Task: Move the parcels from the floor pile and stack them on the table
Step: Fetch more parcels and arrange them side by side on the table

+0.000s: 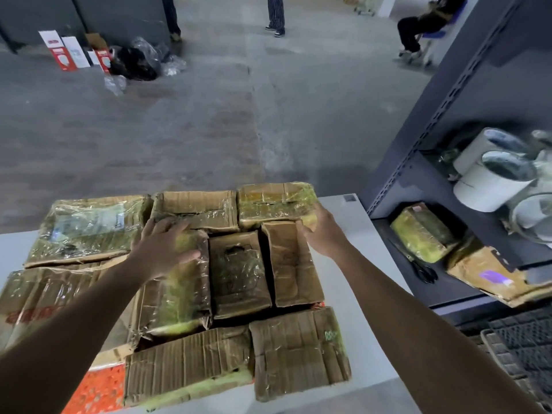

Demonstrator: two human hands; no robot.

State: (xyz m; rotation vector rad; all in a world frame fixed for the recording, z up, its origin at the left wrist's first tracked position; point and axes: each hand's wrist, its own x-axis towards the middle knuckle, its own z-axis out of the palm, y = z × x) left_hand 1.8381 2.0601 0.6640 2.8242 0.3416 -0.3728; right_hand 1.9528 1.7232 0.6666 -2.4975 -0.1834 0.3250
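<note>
Left grip [167, 246]: open, fingers spread flat, pressing on top of the taped parcel [176, 291].
Right grip [324, 231]: fingers bent at the near right corner of the far right parcel [274, 204]; whether it is clasping or only touching, cannot tell.
Parcels, position: all on the white tabletop [367, 243], packed side by side under and around the two grips.
Between the grips: middle parcel [239, 273], its top lower than its neighbours'; tall parcel [294, 264], just inside the right grip.
Beyond the left grip: far middle parcel [197, 207]; to its outer side, large wrapped parcel [86, 228] with a label under film.
Nearer than both grips: near left parcel [185, 363] and near right parcel [298, 351], side by side.
Outer side of the left forearm: printed carton [44, 297], red lettering; orange box [98, 389] below it.
Outer side of the right grip: grey shelf unit [448, 115], apart from the tabletop, holding white rolls [493, 180], black scissors [424, 270] and shelf parcels [424, 234].
Far beyond both grips: concrete floor [209, 115]; litter heap [134, 58] of boxes and plastic; standing legs [276, 13]; seated person [424, 28].
In the way: the left forearm crosses the printed carton and covers part of its lettering.
Hard to make out: label print blurred; right fingertips hidden behind the parcel corner; dark grid object [522, 354] cut off at the frame edge.
</note>
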